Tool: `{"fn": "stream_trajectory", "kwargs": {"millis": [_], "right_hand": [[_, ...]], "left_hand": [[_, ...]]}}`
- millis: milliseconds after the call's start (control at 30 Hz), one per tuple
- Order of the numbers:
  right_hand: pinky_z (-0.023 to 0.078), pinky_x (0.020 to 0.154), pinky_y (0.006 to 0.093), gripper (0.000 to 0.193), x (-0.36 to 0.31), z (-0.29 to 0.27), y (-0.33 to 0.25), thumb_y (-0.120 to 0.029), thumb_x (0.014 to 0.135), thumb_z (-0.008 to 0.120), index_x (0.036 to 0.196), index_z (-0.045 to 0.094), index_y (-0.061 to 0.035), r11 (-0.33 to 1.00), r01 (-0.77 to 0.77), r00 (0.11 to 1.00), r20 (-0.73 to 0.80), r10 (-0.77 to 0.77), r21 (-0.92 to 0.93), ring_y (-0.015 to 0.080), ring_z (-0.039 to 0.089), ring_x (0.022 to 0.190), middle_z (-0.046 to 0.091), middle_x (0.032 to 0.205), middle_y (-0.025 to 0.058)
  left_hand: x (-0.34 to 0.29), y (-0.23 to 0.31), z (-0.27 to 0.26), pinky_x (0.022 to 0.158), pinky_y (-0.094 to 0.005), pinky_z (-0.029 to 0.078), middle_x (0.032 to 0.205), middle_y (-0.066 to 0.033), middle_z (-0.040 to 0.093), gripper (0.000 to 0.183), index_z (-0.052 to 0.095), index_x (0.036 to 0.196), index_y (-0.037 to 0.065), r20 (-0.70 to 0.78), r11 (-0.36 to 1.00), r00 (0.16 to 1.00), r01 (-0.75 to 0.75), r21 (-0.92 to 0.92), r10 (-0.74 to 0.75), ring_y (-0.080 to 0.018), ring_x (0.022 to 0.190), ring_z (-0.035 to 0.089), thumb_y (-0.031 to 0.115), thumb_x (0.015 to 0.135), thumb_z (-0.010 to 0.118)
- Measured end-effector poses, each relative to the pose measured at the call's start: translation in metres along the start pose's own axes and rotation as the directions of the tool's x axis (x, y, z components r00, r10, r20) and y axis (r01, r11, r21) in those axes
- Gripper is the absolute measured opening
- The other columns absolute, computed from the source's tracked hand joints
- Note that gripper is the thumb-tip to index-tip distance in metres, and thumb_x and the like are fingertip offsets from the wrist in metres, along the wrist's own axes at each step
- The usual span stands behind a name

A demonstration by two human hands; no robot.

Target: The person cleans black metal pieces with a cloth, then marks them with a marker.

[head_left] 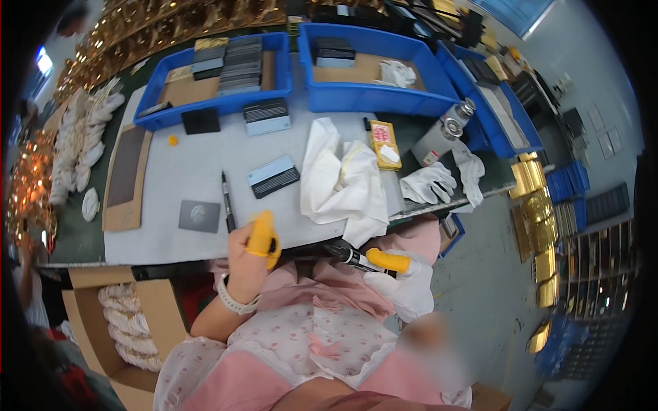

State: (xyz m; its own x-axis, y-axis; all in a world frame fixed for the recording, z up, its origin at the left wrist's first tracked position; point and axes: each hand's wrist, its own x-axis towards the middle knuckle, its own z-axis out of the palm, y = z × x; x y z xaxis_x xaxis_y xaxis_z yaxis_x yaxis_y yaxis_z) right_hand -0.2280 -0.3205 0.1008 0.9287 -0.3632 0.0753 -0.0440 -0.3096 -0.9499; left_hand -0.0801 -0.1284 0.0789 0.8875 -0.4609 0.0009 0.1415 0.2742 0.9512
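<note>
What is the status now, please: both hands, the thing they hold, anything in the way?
Left hand up at table edge, yellow finger cot on. Right hand, white-gloved, holds black marker pen. White cloth hangs close above pen.

Yellow finger cots (261, 235); blue bins (370, 96)

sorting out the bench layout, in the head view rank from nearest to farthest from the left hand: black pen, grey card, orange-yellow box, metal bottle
From the left hand:
1. black pen, on the mat just above the hand.
2. grey card, a little farther to the left.
3. orange-yellow box, up and to the right, past the white cloth.
4. metal bottle, farthest right, beside the blue bin.
</note>
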Motion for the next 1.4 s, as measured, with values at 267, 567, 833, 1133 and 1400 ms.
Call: {"fn": "stream_trajectory", "kwargs": {"millis": [267,567,833,1133,1400], "right_hand": [[0.042,0.051,0.0246,0.022,0.003,0.014,-0.005,-0.008,0.068,0.078,0.082,0.063,0.0013,0.985,0.154,0.988,0.009,-0.154,-0.074,0.012,0.055,0.057,0.06,0.069,0.0058],[0.044,0.052,0.0232,0.026,0.001,0.02,-0.01,-0.008,0.063,0.081,0.077,0.06,-0.0007,0.963,0.158,0.986,-0.017,-0.165,-0.22,0.0114,0.056,0.058,0.059,0.068,0.0041],[0.044,0.051,0.0254,0.027,0.004,0.019,-0.015,-0.009,0.061,0.082,0.074,0.061,-0.0015,0.915,0.229,0.973,0.049,-0.226,-0.333,0.0156,0.057,0.057,0.059,0.069,0.0053],[0.045,0.049,0.0291,0.02,0.017,0.007,-0.041,-0.012,0.064,0.078,0.077,0.065,-0.006,0.774,0.385,0.918,0.293,-0.266,-0.503,0.0224,0.059,0.057,0.062,0.071,0.0067],[0.044,0.044,0.0249,0.03,0.021,0.029,-0.03,-0.02,0.064,0.083,0.076,0.061,-0.0049,0.836,0.354,0.932,0.23,-0.28,-0.419,0.015,0.058,0.051,0.059,0.065,0.0037]], "left_hand": [[-0.008,-0.001,0.009,0.043,-0.021,0.027,0.056,0.0015,0.046,0.039,0.052,0.066,0.001,0.147,0.979,0.982,0.14,-0.148,-0.118,-0.0044,0.047,0.036,0.027,0.095,0.048],[-0.016,-0.001,0.013,0.039,-0.0223,0.023,0.054,-0.0025,0.045,0.046,0.051,0.065,0.0,0.118,0.977,0.98,0.176,-0.119,-0.162,-0.0069,0.042,0.032,0.034,0.096,0.045],[-0.017,0.0,0.015,0.038,-0.0225,0.022,0.053,-0.0013,0.042,0.047,0.053,0.067,-0.001,0.127,0.976,0.978,0.182,-0.123,-0.166,-0.0066,0.041,0.031,0.036,0.095,0.046],[-0.015,-0.007,0.014,0.047,-0.039,0.038,0.059,-0.0231,0.05,0.023,0.052,0.063,-0.002,0.256,0.781,0.961,-0.238,0.577,0.104,-0.0409,0.054,0.047,0.015,0.078,0.058],[-0.026,-0.015,0.005,0.047,-0.0368,0.038,0.059,-0.0195,0.052,0.019,0.051,0.066,-0.003,0.194,0.883,0.961,-0.262,0.39,0.2,-0.0375,0.051,0.05,0.01,0.079,0.054]]}}
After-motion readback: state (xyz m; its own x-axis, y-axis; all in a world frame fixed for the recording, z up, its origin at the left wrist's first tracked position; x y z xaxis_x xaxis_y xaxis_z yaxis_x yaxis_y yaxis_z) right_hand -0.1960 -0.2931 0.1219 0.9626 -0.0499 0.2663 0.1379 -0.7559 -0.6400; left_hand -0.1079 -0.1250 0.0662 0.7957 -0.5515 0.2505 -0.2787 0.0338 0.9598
